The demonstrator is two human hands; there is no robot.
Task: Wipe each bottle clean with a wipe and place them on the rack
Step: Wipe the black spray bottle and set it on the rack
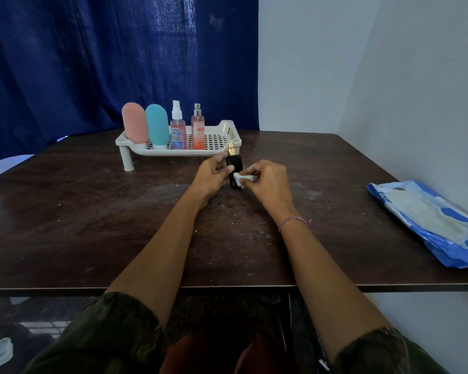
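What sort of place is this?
Probably a plain room in a home: a dark table against a bare white wall, a blue curtain behind it, and a rack of toiletry bottles.

Wide-angle view from head height, facing forward and down, close over a table (92, 225) toward a curtain (92, 63).

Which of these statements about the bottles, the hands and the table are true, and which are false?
1. The pink rounded bottle stands on the white perforated plastic rack. True.
2. The left hand holds the black bottle with gold cap. True.
3. The right hand is empty. False: it pinches a crumpled white wipe against the black bottle.
4. The blue wipe packet lies at the left edge of the dark wooden table. False: it lies at the right edge.
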